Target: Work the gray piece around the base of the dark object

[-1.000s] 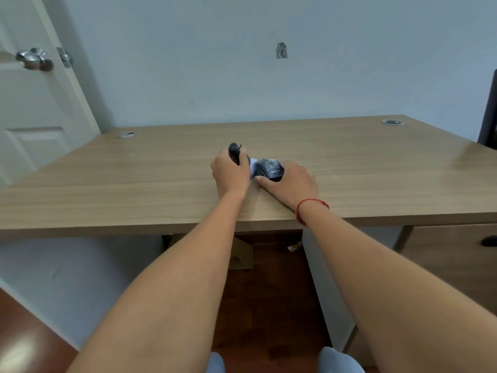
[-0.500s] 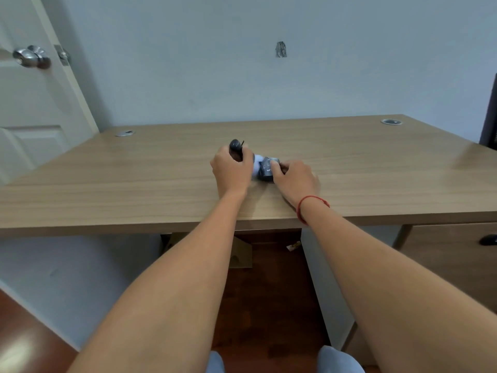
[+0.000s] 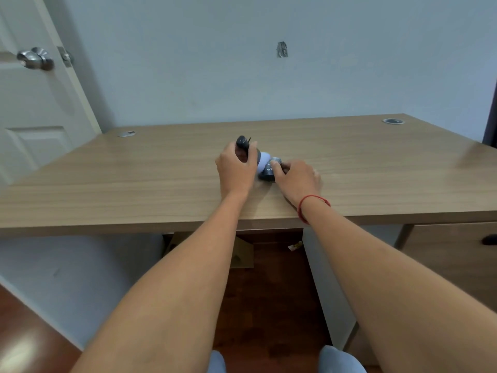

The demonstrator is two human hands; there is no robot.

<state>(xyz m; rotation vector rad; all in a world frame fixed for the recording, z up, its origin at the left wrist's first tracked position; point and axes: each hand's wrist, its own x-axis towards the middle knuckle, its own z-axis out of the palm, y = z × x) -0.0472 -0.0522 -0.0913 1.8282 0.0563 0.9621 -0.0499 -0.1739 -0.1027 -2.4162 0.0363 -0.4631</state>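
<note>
1. A pale blue wall stands behind a wooden desk [image 3: 161, 179], with a white door [image 3: 35, 109] and its metal knob [image 3: 35, 58] at the far left. The door is well apart from the work and looks no danger to it.

2. The left hand [image 3: 236, 170] is curled round a dark object [image 3: 243, 142] whose top sticks up above the fingers. What it is cannot be told. The hold covers only its lower part, so a twist could tip it out of the hand and onto the desk.

3. Between the hands sits a pale rounded piece [image 3: 263, 162], touching the dark wrapper [image 3: 270, 172] with white lettering. Whether these are joined is unclear. If they are separate, pulling the hands apart could let the round piece roll away.

4. The right hand [image 3: 298, 179] pinches the wrapper, thumb on top. A hard tug might tear it or make it slip free.

5. The bundle lies near the desk's front edge, above a wooden floor [image 3: 269, 305], so anything that slips could fall there.
</note>
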